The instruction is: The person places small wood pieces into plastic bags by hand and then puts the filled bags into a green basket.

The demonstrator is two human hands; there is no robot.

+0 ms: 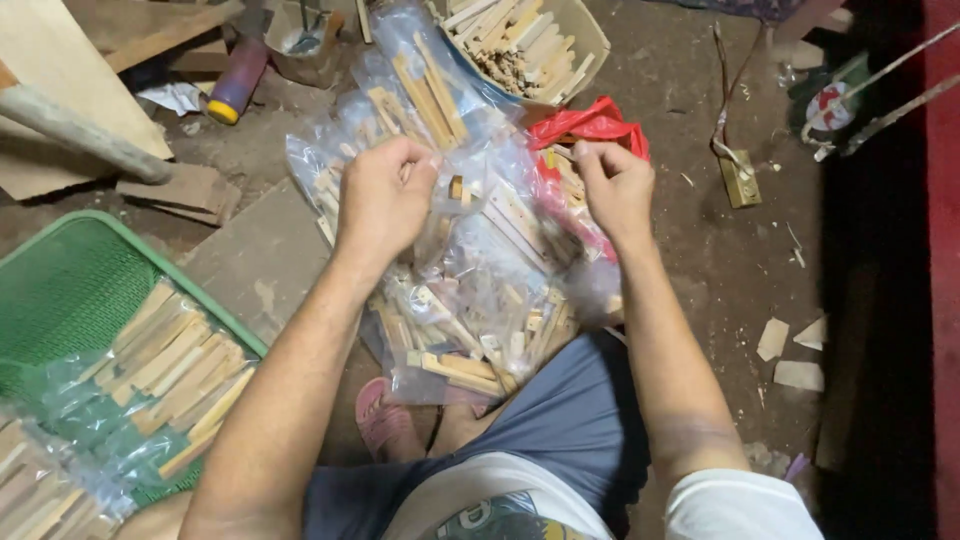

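Head view looked down on a dusty concrete floor (720,240) littered with wood scraps, with a green basket (70,290) at the left and a cardboard box of sticks (530,45) at the top. A pile of clear plastic bags (470,270) filled with small wooden sticks lay in front of the person's knees. The left hand (385,195) was closed, gripping the plastic of one bag. The right hand (612,185) was closed too, pinching the bag edge beside a red bag (590,125).
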